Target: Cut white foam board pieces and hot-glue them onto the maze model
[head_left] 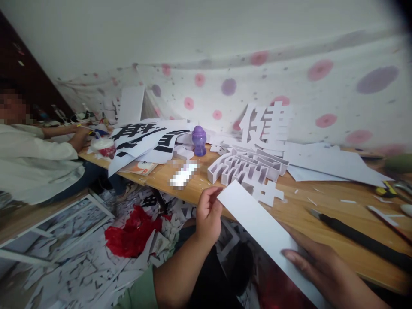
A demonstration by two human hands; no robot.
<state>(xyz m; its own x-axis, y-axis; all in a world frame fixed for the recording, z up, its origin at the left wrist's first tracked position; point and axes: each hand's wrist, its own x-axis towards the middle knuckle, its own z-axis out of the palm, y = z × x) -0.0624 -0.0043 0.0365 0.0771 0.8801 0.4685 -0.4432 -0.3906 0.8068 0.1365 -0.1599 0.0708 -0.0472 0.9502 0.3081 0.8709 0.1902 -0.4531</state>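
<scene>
While L hand pinches far end of strip, fingers clamped on its corner, R hand lies flat on near end, fingers extended, unclamped. Strip: slanted over worktop edge. Step, prob.: steadying strip. Next needs firm two-end hold. Knife near, R side.

Strip over table front edge, between my hands: left hand at far end, right hand on near end. Behind strip, cut letters on table; bottle further left; knife at right.
</scene>
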